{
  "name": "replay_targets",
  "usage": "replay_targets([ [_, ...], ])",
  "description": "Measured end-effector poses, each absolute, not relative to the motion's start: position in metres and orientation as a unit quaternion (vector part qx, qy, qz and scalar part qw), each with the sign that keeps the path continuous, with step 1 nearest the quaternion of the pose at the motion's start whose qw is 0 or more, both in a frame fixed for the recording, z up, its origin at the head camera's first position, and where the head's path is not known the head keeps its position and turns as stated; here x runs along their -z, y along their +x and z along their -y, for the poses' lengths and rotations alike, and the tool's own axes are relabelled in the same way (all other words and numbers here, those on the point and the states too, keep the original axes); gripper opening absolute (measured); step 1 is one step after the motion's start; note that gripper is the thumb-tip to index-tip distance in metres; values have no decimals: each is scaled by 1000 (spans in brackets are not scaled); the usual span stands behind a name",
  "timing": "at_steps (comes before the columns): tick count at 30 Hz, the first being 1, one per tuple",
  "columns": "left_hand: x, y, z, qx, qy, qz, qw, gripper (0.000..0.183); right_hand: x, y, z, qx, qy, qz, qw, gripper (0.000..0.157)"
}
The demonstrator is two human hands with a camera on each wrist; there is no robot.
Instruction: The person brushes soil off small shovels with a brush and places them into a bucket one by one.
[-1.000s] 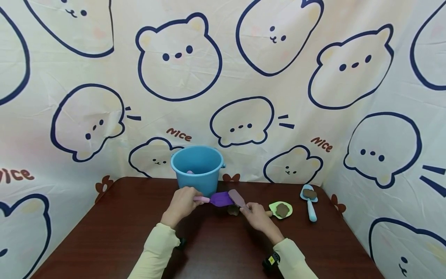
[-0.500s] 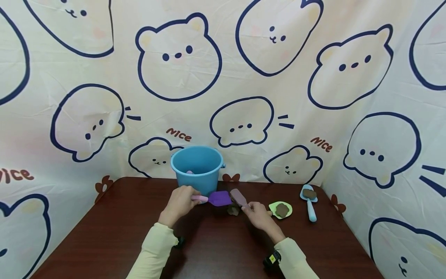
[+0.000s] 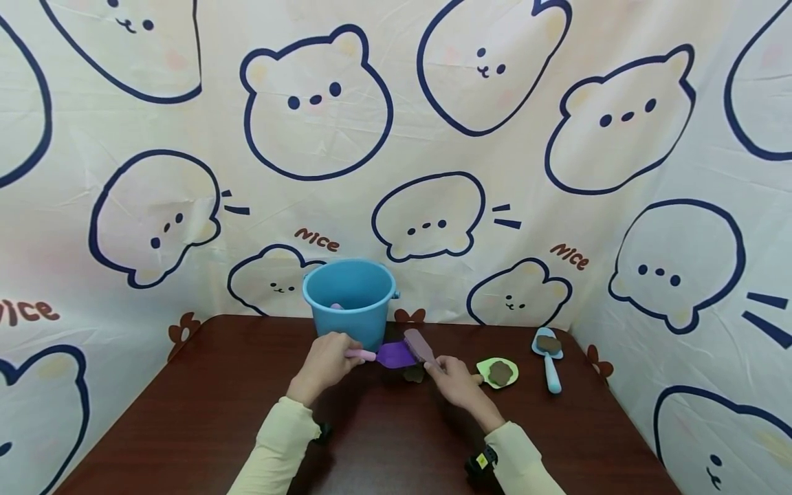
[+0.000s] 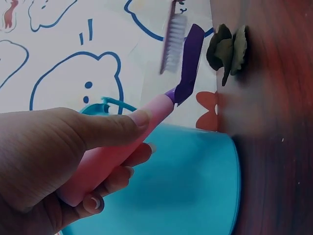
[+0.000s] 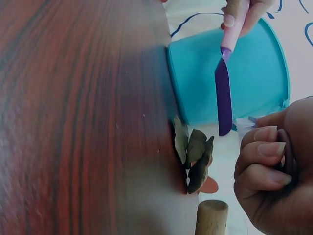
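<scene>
My left hand (image 3: 324, 364) grips the pink handle of a small toy shovel (image 3: 396, 355), its purple blade pointing right. The left wrist view shows the thumb along that handle (image 4: 117, 161) and the blade tilted. In my right hand (image 3: 460, 385) is a small mauve brush (image 3: 419, 346), its white bristles (image 4: 175, 44) facing the blade; in the head view the brush overlaps the blade's right end. Below them, several grey-green, leaf-like pieces (image 5: 195, 152) stand clustered on the table, partly hidden by the blade in the head view. The right fingers curl round the brush handle, mostly hidden.
A blue bucket (image 3: 349, 316) stands behind my left hand, something small and pinkish inside. To the right lie a green toy shovel (image 3: 485, 368) and a blue one (image 3: 553, 375), each bearing a brown lump. Patterned cloth (image 3: 427, 151) surrounds the dark wooden table (image 3: 377, 440).
Shovel and brush moved slightly apart half a second ago, showing more of the pieces. Now the shovel is back to the right and the brush to the left, overlapping again.
</scene>
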State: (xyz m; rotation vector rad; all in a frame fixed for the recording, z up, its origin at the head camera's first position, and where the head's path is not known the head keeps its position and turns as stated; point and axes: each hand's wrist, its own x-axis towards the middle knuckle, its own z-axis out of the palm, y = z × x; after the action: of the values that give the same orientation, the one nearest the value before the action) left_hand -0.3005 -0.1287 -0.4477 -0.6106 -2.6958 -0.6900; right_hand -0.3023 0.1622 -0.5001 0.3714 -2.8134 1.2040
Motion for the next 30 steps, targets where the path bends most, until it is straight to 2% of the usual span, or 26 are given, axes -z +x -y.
replay_targets([
  [9,453,-301,120,230,-245,926,172,13,503,-302,-153,-444,198,874,-3,43],
  [20,455,-298,113,214,-257,928,164,17,506,-293,-140,-442,216,871,-16,45],
  [30,454,-297,110,212,-274,920,184,14,512,-293,-137,-434,212,875,-12,32],
])
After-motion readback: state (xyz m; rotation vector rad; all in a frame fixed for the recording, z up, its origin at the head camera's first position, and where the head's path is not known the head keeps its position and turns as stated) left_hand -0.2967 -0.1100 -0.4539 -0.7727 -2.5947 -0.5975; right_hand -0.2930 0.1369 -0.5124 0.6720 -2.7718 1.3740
